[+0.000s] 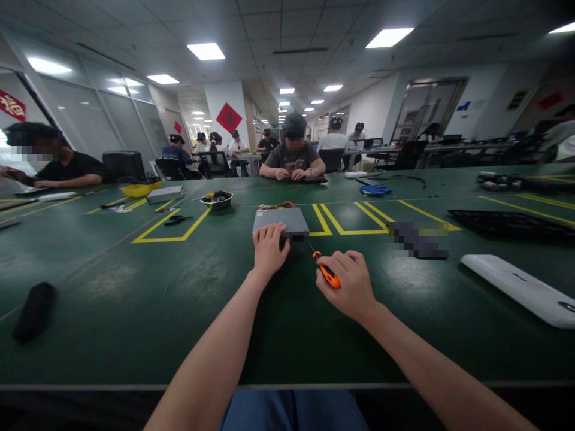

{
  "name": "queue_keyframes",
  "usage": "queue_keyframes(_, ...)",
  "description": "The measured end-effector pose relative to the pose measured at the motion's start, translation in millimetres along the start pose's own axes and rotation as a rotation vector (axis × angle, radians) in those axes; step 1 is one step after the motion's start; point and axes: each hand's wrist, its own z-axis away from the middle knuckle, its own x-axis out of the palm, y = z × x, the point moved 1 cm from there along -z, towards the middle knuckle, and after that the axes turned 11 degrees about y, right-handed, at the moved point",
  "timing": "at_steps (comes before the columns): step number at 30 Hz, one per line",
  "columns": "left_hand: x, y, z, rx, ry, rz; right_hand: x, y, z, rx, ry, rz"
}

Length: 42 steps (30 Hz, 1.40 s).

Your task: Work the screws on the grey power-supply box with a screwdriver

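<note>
A grey metal computer power supply (287, 221) lies on the green table in front of me, its socket side towards me and coloured wires (283, 205) at its far edge. My left hand (269, 244) grips its near left part, fingers over the top and thumb against the near side. In my right hand (348, 281) is a screwdriver (330, 275) with an orange and black handle. Its thin shaft points up and left to the near right corner of the power supply. Whether the tip touches a screw is too small to tell.
Left of the power supply stand a metal bowl (217, 200) with tools, black pliers (178, 220) and a yellow tray (140, 190). A white casing (516, 287) and a black panel (507, 225) lie to the right. Across the table sits a person (294, 157).
</note>
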Motion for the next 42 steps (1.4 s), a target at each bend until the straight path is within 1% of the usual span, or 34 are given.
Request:
queue_keyframes(6, -0.2, 0.0, 0.0, 0.001, 0.005, -0.003, -1.3, -1.5, -1.2, 0.079, -0.036, -0.032)
queue_keyframes(9, 0.2, -0.5, 0.2, 0.006, 0.015, -0.001, -0.7, -2.2, -0.6, 0.11, -0.013, -0.037)
queue_keyframes(14, 0.4, -0.4, 0.4, 0.006, 0.013, -0.002, 0.6, -3.3, 1.0, 0.043, -0.018, -0.003)
queue_keyframes(22, 0.2, -0.3, 0.1, 0.007, 0.009, -0.013, -1.2, -4.7, 1.0, 0.049, -0.057, 0.012)
queue_keyframes(29, 0.7, -1.1, 0.1, 0.007, 0.004, -0.005, -1.0, -4.1, 0.8, 0.156, -0.044, 0.007)
queue_keyframes(31, 0.9, -1.0, 0.1, 0.004, 0.004, -0.008, -0.4, -4.0, 1.6, 0.139, -0.039, 0.005)
queue_keyframes(36, 0.2, -0.6, 0.1, 0.01, 0.011, -0.007, -0.1, -3.6, 2.3, 0.049, -0.081, 0.017)
queue_keyframes(42, -1.0, -0.2, 0.0, 0.009, 0.006, -0.007, -2.5, -5.5, 0.0, 0.076, -0.088, -0.006)
